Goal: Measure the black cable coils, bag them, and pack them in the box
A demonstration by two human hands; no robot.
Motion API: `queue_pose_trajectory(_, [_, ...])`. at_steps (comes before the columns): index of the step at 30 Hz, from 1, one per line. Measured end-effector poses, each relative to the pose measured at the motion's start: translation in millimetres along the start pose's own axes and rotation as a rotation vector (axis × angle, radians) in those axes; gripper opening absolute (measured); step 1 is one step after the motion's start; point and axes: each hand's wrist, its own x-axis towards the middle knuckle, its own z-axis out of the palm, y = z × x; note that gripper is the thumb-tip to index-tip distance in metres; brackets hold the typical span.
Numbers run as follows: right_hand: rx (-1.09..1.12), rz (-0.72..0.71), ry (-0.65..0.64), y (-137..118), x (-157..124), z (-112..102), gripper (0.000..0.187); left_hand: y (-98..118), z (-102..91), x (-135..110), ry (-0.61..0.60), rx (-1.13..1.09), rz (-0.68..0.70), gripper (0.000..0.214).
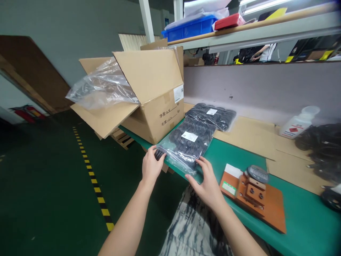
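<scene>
A clear plastic bag of black cables [188,140] with a white label lies on the green table [239,156] near its front edge. My left hand [151,166] grips the bag's near left corner, fingers curled over the plastic. My right hand [206,183] rests on the bag's near right edge, fingers stretched out along it. A second bag of black cables [211,115] lies just behind the first one.
An open cardboard box [153,96] with a clear liner bag [103,85] stands at the table's left end. An orange fixture with a gauge [253,192] sits to the right. A white bottle [298,124] and loose black cables [325,149] lie far right. Cardboard sheets [255,137] cover the back.
</scene>
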Motion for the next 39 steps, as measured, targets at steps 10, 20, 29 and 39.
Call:
queue_pose_trajectory(10, [0.013,0.000,0.014,-0.2,0.0,0.8,0.051,0.8,21.1,-1.2,0.108,-0.023,0.058,0.056])
queue_pose_trajectory(20, [0.001,0.004,0.011,1.0,-0.4,2.1,0.046,-5.6,29.2,3.9,0.070,0.008,0.104,0.050])
queue_pose_trajectory(29, [0.007,-0.003,0.022,-0.2,0.2,1.5,0.045,-16.3,25.7,-2.4,0.082,-0.043,0.153,0.050])
queue_pose_trajectory(39, [-0.036,-0.009,0.010,0.3,-0.6,2.3,0.045,-23.9,51.7,12.9,0.158,-0.089,0.183,0.041])
